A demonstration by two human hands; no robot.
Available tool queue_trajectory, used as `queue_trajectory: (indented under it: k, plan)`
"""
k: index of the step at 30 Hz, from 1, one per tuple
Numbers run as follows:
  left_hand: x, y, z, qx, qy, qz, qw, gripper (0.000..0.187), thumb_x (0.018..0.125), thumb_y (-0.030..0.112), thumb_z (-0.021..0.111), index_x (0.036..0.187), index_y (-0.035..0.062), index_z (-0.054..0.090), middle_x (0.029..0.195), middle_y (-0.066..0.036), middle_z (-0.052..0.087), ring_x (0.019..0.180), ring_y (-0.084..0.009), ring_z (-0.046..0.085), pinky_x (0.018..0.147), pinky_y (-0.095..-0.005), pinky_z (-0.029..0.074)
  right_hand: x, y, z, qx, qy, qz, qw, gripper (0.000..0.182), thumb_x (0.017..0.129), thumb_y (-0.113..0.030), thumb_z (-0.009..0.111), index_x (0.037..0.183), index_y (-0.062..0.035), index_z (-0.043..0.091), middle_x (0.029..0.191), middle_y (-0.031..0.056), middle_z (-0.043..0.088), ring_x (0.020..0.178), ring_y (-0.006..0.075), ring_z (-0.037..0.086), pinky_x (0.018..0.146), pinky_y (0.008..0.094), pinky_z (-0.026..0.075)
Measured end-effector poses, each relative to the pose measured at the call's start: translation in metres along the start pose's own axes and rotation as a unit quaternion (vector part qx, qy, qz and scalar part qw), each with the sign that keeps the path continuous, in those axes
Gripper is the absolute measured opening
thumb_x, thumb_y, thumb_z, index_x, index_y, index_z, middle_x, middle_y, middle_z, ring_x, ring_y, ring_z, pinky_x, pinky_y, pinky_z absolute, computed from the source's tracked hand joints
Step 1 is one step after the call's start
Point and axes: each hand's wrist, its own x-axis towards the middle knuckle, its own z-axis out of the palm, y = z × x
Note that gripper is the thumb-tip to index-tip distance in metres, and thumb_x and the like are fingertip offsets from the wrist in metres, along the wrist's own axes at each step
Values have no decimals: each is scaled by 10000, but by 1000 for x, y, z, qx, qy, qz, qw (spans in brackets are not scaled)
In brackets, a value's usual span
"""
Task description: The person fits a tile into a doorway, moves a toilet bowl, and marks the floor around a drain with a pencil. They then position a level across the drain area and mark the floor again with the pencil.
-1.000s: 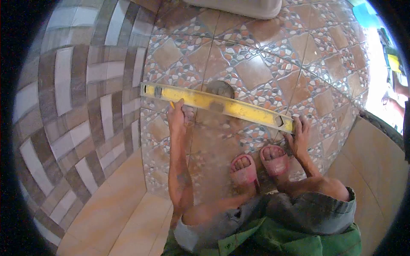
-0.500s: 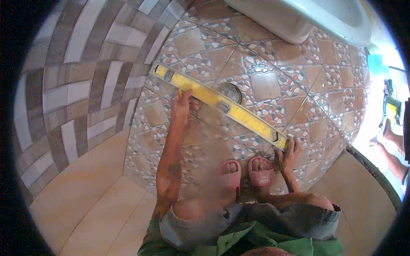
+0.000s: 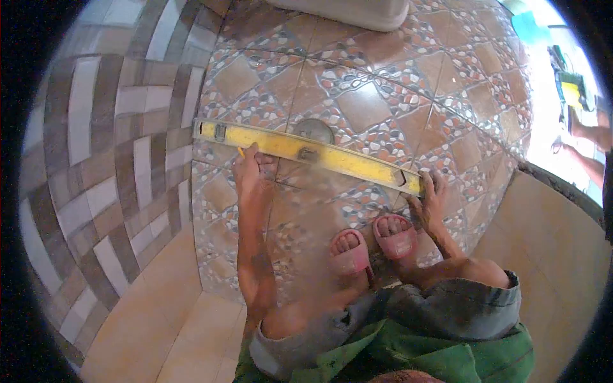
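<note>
A long yellow spirit level (image 3: 364,165) spans the floor above my feet, its left end close to the wall and its right end lower. My left hand (image 3: 253,167) is closed at its lower edge, left of the middle, fingers curled against it. A short yellow stick (image 3: 241,152), perhaps a pencil, pokes out beside those fingers. At the other end, my right hand (image 3: 431,198) grips the level with fingers around its tip. Just behind the level's upper edge lies a round floor drain (image 3: 313,131), partly covered by it.
Patterned pebble-look floor tiles (image 3: 367,108) surround the level. A brown and white tiled wall (image 3: 131,134) rises at left. The base of a white ceramic fixture (image 3: 373,14) stands at the top. My pink slippers (image 3: 397,241) are below. Another person's limb (image 3: 584,159) shows at the bright right opening.
My view has shifted and turned, so the level now looks flatter across and the fixture sits higher. Both hands keep their places on the level.
</note>
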Motion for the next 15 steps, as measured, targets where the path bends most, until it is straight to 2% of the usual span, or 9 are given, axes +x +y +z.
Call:
queue_trajectory:
  k: [1,4,10,15]
  plan:
    - [-1,2,-1,9,-1,-4,1000,283,902,309,597,913,28,564,648,-82,603,473,-165,577,416,-266,416,2,6,6,7,-8,37,999,703,727,-307,781,1324,-80,488,1330,249,427,1244,431,367,1061,519,289]
    - [0,4,-3,16,-2,-17,1000,269,899,309,610,872,48,550,640,-75,598,470,-164,579,406,-259,398,-3,16,16,-37,-14,30,999,709,717,-327,789,1316,-80,500,1325,233,439,1223,428,385,1049,517,307]
    - [14,-3,-9,8,1,-30,1000,279,897,332,618,832,75,532,641,-69,612,466,-144,577,388,-238,363,-3,22,24,-33,9,-3,999,706,696,-337,803,1298,-88,531,1242,182,480,1140,388,440,972,505,363]
    - [1,8,-4,14,19,-17,1000,293,895,342,621,810,75,535,618,-54,603,465,-135,575,374,-233,352,-1,12,16,-21,9,13,1000,714,677,-309,815,1298,-96,535,1241,177,470,1147,379,434,966,497,364]
